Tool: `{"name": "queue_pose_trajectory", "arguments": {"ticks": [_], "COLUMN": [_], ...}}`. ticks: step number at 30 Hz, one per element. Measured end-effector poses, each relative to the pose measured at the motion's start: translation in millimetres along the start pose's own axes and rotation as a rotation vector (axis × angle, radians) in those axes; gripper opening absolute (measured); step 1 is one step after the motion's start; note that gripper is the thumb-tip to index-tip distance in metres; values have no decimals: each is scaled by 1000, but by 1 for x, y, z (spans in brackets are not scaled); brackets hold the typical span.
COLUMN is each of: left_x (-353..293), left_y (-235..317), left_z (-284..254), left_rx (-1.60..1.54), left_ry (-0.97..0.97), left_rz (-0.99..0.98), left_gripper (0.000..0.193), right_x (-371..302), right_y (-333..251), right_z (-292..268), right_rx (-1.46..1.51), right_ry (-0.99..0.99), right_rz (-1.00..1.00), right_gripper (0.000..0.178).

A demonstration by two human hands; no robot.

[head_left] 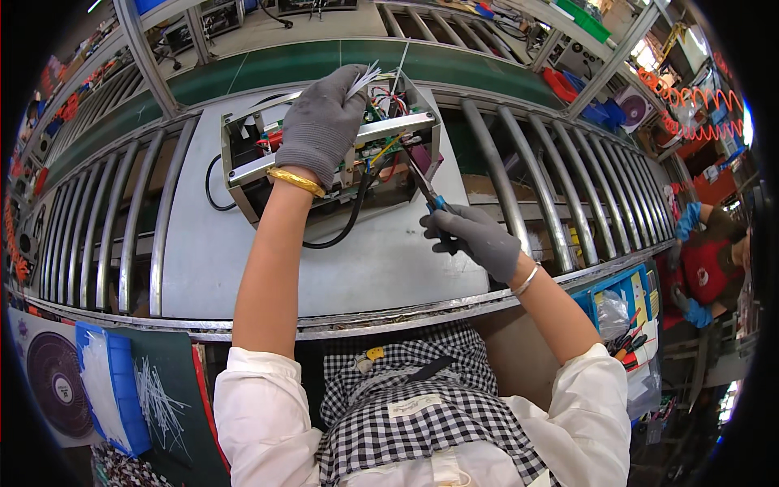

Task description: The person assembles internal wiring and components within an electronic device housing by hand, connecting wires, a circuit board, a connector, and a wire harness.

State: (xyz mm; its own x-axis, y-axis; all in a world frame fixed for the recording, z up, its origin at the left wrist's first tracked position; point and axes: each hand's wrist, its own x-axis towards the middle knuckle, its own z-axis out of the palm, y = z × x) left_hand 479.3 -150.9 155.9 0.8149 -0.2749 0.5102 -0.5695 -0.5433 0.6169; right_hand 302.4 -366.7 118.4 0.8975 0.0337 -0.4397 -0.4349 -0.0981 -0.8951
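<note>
A bunch of white cable ties (364,80) sticks out of my grey-gloved left hand (322,122), whose fingers are closed round it. That hand is over an open metal electronics case (395,124) with circuit boards and coloured wires inside. My right hand (480,241), also gloved, is wrapped round the blue and black handles of long-nosed pliers (422,180). The pliers point up and away into the case, their tips close to a yellow-green wire (389,149); whether they touch it I cannot tell. A thick black cable (350,215) loops out of the case's near side.
The case stands on a pale board (235,272) laid over a roller conveyor (527,178). A green belt (276,63) runs behind. At lower left are a blue bin (122,385) and loose cable ties (161,406); a tool tray (629,312) is at right. A co-worker (702,264) stands far right.
</note>
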Motion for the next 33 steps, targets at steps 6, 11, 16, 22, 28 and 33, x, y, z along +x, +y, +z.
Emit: {"name": "queue_pose_trajectory", "arguments": {"ticks": [6, 11, 16, 22, 28, 33], "left_x": [0, -1, -2, -2, -1, -2], "left_y": [0, 5, 1, -1, -1, 2], "left_z": [0, -2, 0, 3, 0, -1], "left_rx": [-11, -25, 10, -4, -15, -31], "left_ry": [0, -30, 0, 8, 4, -21], "left_rz": [-12, -34, -15, -17, -25, -44], "left_gripper": [32, 32, 32, 30, 29, 28], "right_x": [29, 40, 39, 47, 48, 53], "right_y": [-1, 19, 32, 45, 47, 46], "right_z": [12, 9, 8, 16, 25, 38], "right_rx": [-264, -375, -373, -280, -206, -72], "right_ry": [170, 283, 304, 338, 329, 325], "right_rz": [-113, -247, -331, -469, -510, -482], "right_gripper": [46, 40, 37, 30, 28, 28]}}
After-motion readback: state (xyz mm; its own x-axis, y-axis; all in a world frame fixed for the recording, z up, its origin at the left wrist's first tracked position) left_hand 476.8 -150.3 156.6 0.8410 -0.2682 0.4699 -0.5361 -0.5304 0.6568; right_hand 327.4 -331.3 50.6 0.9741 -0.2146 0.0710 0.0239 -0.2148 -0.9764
